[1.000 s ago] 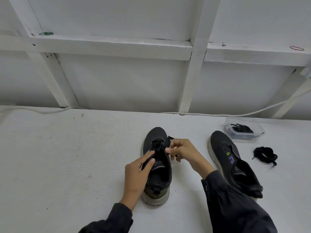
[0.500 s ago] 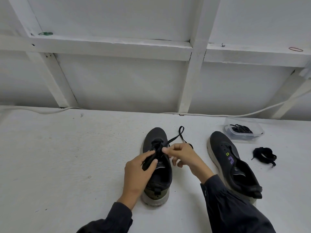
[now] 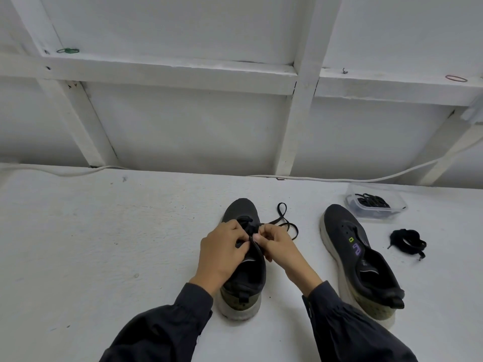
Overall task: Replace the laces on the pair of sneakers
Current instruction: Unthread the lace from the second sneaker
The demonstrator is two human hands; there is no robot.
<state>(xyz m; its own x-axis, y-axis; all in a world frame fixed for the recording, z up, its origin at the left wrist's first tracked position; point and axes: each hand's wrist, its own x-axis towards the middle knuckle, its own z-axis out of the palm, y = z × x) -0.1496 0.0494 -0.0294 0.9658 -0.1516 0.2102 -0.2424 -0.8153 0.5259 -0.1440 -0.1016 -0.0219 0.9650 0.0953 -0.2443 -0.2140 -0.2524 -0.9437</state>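
**Centre sneaker** (image 3: 241,210), toe away from me, stands on the worktop (image 3: 104,244) between my wrists. My left hand (image 3: 222,252) grips its upper at the eyelet row, fingers curled. My right hand (image 3: 277,246) pinches the black lace (image 3: 278,219) just beside it.

Within the last second the lace's slack was drawn out and now lies looped beside the toe, and my left hand climbed from the tongue to meet the right. I judge one eyelet passed and more to thread.

The second sneaker (image 3: 360,257), unlaced, lies to the right, with a clear tub (image 3: 400,209) of laces and a loose lace bundle (image 3: 407,241) beyond. My hands hide the eyelets, and the trailing loop could snag.
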